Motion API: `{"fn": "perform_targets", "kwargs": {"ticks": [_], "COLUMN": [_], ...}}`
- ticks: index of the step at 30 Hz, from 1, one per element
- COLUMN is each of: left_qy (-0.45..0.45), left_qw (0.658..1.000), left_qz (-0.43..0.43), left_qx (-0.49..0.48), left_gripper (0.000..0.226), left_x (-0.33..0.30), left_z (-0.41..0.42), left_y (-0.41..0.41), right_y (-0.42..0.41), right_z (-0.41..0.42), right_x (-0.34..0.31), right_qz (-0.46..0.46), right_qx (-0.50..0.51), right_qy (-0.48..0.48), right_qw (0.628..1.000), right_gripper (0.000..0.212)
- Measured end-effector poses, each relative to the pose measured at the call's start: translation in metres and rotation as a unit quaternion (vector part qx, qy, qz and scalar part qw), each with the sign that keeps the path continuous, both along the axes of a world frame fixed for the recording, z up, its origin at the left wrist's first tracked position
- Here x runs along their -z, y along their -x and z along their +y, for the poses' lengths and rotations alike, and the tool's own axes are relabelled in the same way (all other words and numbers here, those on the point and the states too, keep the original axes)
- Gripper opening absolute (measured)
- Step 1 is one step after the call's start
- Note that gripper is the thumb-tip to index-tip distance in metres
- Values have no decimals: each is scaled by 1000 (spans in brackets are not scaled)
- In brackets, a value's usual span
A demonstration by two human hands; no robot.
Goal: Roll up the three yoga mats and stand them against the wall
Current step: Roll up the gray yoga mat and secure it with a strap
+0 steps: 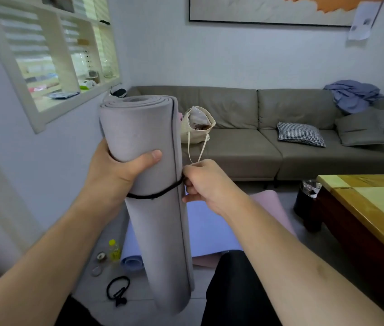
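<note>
A rolled grey yoga mat (153,208) stands upright in front of me, its spiral end at the top. My left hand (118,170) wraps around its upper part. A black cord (155,195) circles the roll at mid height, and my right hand (204,182) pinches that cord at the roll's right edge. On the floor behind lie a lavender mat (207,229), partly rolled at its near end, and a pink mat (271,208) flat beneath it.
A grey sofa (268,142) with cushions and a cloth bag (196,125) runs along the far wall. A wooden table (372,212) stands at right with a dark bin (306,198) beside it. A yellow bottle (114,250), small lids and another black cord (118,290) lie on the floor.
</note>
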State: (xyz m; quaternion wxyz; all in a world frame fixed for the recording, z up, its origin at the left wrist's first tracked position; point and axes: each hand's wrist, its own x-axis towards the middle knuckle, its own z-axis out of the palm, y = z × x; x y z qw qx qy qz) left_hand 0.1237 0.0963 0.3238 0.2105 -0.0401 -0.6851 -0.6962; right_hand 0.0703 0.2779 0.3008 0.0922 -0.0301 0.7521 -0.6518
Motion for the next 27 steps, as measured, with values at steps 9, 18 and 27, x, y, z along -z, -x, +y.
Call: {"fn": "perform_targets", "kwargs": {"ticks": [9, 18, 27], "left_qy": [-12, 38, -71], "left_qw": [999, 991, 972], "left_qz": [-47, -65, -222], "left_qx": [-18, 109, 16], "left_gripper": [85, 78, 40], "left_x": [11, 16, 51], "left_z": [-9, -9, -33], "left_y": [-2, -1, 13], "right_y": [5, 0, -5], "right_z": [12, 2, 2], "right_x": [61, -36, -33], "right_qz": [-78, 147, 240], "right_qx": [43, -162, -61], "right_qy": [-114, 136, 104], "right_qw": [989, 966, 963], "right_gripper": [16, 83, 84]}}
